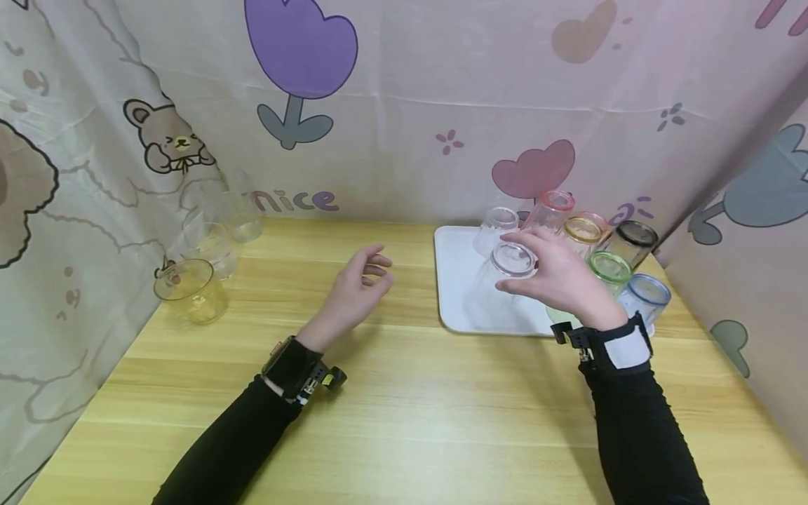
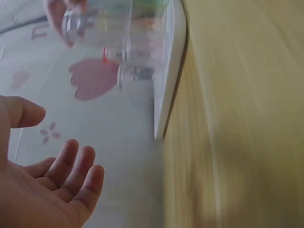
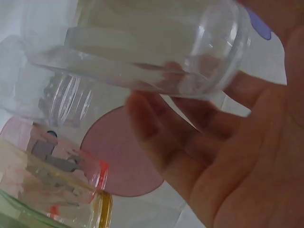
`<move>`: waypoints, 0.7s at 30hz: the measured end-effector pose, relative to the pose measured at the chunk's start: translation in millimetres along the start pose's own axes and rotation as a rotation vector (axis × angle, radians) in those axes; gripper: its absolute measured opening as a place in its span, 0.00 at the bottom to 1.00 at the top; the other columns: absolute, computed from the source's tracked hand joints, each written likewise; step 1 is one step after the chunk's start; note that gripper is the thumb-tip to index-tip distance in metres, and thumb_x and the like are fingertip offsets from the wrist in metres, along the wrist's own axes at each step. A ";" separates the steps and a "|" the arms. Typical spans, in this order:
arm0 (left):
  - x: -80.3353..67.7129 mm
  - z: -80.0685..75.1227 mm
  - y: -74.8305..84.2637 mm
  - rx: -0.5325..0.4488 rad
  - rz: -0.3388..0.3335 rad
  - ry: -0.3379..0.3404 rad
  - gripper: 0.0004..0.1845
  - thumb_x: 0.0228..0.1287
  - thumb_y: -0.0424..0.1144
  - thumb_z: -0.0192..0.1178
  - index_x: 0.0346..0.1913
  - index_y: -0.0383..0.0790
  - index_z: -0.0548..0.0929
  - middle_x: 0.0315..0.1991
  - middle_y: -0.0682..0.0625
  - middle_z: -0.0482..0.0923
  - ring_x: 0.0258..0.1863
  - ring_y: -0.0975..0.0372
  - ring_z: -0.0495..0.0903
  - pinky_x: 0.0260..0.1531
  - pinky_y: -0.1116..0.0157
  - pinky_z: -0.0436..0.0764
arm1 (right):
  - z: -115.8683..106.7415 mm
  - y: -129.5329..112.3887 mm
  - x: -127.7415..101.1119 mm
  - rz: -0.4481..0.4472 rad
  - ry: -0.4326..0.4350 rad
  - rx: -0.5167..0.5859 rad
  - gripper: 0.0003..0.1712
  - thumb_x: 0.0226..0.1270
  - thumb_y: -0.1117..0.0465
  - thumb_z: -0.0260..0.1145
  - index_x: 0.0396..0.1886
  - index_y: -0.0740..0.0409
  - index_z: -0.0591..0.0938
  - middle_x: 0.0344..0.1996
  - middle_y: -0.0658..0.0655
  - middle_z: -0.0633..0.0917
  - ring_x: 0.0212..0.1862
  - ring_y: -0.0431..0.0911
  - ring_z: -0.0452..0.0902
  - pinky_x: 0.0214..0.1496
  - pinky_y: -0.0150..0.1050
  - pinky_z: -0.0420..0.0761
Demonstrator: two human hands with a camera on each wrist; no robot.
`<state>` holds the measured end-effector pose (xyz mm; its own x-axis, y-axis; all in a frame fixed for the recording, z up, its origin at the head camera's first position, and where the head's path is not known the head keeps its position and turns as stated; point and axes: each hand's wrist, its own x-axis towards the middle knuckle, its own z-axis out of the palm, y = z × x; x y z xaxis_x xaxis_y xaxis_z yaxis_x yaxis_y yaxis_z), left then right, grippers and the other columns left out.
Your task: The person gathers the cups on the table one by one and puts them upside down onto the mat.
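Gripping a clear cup [image 1: 508, 270] upside down over the white tray [image 1: 454, 294] at centre right of the frame, the right hand [image 1: 558, 277] has its fingers curled round it. Left hand [image 1: 356, 284] hovers over the counter [image 1: 404, 400] at centre, loosely spread, holding nothing (coloured cups [image 1: 621, 263] crowd the tray's right side).

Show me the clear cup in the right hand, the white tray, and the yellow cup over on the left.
clear cup [image 1: 513, 261], head view, on its upturned base.
white tray [image 1: 456, 294], head view, on its bare left part.
yellow cup [image 1: 192, 289], head view, on its side wall.
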<state>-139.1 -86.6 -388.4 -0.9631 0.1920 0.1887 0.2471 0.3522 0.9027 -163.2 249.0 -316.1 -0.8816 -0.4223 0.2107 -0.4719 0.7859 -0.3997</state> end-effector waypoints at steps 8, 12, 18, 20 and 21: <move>-13.0 -32.3 -6.9 0.091 -0.005 0.091 0.36 0.74 0.38 0.61 0.79 0.33 0.59 0.66 0.41 0.73 0.64 0.49 0.73 0.66 0.48 0.73 | -0.4 9.8 -1.4 0.039 -0.115 -0.044 0.40 0.54 0.55 0.82 0.66 0.62 0.79 0.63 0.71 0.77 0.66 0.67 0.70 0.67 0.66 0.70; -21.8 -48.7 -10.6 0.134 -0.009 0.150 0.36 0.74 0.37 0.60 0.78 0.32 0.58 0.67 0.39 0.70 0.66 0.46 0.70 0.67 0.46 0.71 | 0.9 15.8 -3.0 0.067 -0.155 -0.047 0.39 0.53 0.57 0.81 0.64 0.62 0.79 0.59 0.69 0.80 0.61 0.64 0.74 0.62 0.63 0.76; -34.7 -72.5 -17.9 0.217 0.003 0.318 0.36 0.71 0.33 0.61 0.76 0.29 0.59 0.69 0.35 0.64 0.68 0.43 0.65 0.69 0.43 0.68 | 2.2 21.1 -4.0 0.091 -0.202 -0.049 0.38 0.51 0.60 0.81 0.62 0.65 0.78 0.59 0.69 0.80 0.60 0.63 0.75 0.61 0.62 0.77; -38.3 -80.5 -19.9 0.235 0.025 0.394 0.35 0.69 0.30 0.61 0.75 0.27 0.60 0.67 0.34 0.63 0.68 0.43 0.65 0.69 0.43 0.68 | 2.1 22.4 -4.2 0.105 -0.218 -0.047 0.37 0.51 0.61 0.80 0.62 0.65 0.78 0.59 0.69 0.80 0.62 0.64 0.74 0.62 0.63 0.76; -40.1 -84.6 -21.1 0.242 0.038 0.432 0.35 0.68 0.29 0.61 0.74 0.27 0.60 0.66 0.33 0.63 0.67 0.43 0.65 0.68 0.43 0.68 | 2.0 23.2 -4.4 0.109 -0.226 -0.049 0.38 0.51 0.61 0.79 0.62 0.65 0.77 0.60 0.70 0.79 0.62 0.64 0.74 0.62 0.63 0.76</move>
<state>-114.7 -179.2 -382.3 -0.8963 -0.1706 0.4093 0.2515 0.5647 0.7861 -170.3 268.1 -328.0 -0.9068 -0.4198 -0.0377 -0.3788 0.8509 -0.3639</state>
